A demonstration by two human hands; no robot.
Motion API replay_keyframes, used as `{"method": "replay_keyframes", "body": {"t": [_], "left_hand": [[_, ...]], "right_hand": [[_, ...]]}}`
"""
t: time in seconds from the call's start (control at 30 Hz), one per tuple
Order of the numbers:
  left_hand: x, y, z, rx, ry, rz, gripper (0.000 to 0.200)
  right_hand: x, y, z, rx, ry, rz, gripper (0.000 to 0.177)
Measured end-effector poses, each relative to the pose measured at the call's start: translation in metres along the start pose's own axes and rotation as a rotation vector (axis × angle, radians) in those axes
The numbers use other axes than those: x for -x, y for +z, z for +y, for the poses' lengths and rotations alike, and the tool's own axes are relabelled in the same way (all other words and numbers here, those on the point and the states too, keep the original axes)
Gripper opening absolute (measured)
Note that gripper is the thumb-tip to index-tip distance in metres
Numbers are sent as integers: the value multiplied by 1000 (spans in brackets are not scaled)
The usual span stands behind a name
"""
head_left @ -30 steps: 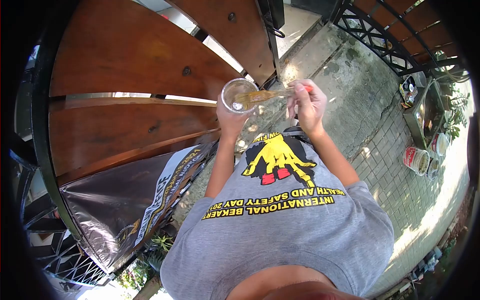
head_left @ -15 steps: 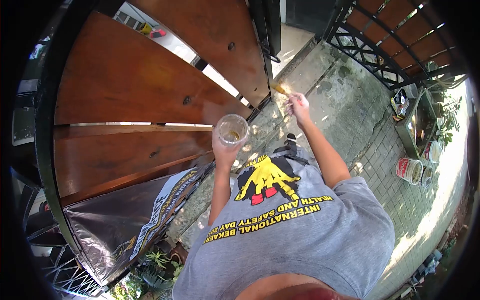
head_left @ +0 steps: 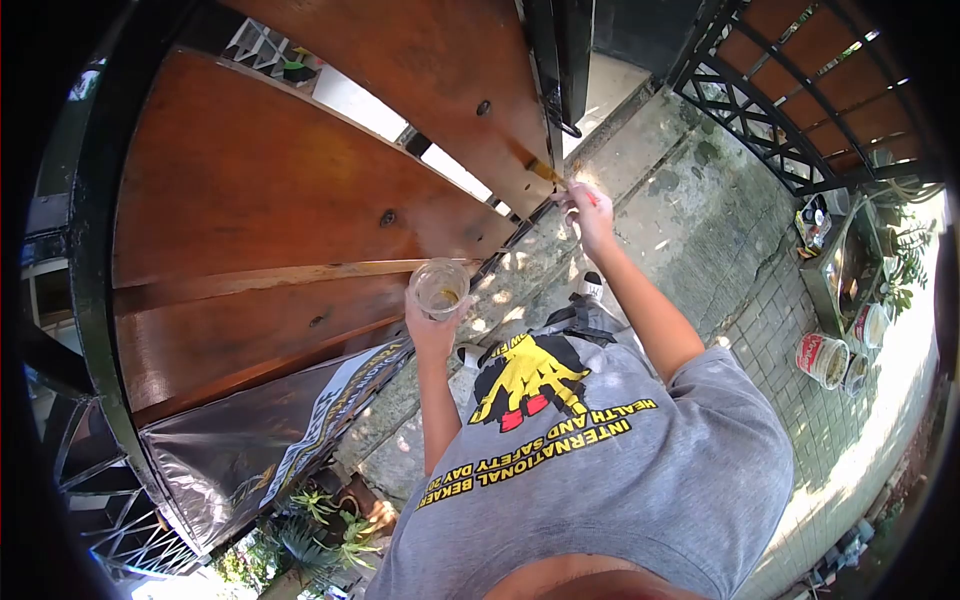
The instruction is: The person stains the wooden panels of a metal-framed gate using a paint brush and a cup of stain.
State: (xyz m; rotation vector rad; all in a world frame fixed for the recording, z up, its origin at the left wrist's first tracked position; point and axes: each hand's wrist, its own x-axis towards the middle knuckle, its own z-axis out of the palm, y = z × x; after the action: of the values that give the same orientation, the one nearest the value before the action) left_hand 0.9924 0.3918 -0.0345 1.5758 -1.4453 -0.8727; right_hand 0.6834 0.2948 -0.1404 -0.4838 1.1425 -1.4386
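A brush slants across the right end of the far board of a wooden gate, its bristles apparently touching the wood. The right hand pinches the handle between thumb and fingers, behind the bristles, probably so that the tip meets the board while the knuckles are clear of it. Nearer and to the left, the left hand is curled around a clear cup, its mouth facing up, likely so that the little amber liquid at the bottom does not spill. The cup is within easy reach of the brush, which may be why it is carried rather than set down. Left of the cup, the middle board lies across a narrow gap from the far one. A dark banner sits at the near left, a grey shirt fills the near side, and a pail stands on the paving to the right.
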Motion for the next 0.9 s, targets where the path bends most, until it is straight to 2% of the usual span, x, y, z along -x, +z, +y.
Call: {"method": "replay_keyframes", "body": {"t": [0.1,0.13,0.27,0.37,0.5,0.53,0.63,0.73,0.83,0.9], "left_hand": [[-7,1,3,-103,64,37,76],[-9,2,6,-48,34,37,73],[-14,2,6,17,33,27,71],[-16,1,1,-46,45,-28,77],[-12,5,0,-13,34,-44,79],[-10,6,-4,12,25,-47,80],[-5,10,-8,10,9,-49,82],[-3,11,-5,-1,1,-58,82],[-4,13,-6,22,0,-64,82],[-6,16,-5,40,4,-80,82]], "right_hand": [[21,-4,-31,-211,-62,-48,32],[23,-8,-30,-226,-55,-12,34],[15,-25,10,-163,-38,237,29],[-10,-45,65,147,189,300,28],[-20,-29,79,117,216,199,28],[-23,-21,77,67,227,184,29],[-12,-8,63,-492,199,229,30],[12,-16,38,-547,144,234,23],[22,-41,33,-318,59,190,22],[24,-48,34,-38,80,205,26]]}}
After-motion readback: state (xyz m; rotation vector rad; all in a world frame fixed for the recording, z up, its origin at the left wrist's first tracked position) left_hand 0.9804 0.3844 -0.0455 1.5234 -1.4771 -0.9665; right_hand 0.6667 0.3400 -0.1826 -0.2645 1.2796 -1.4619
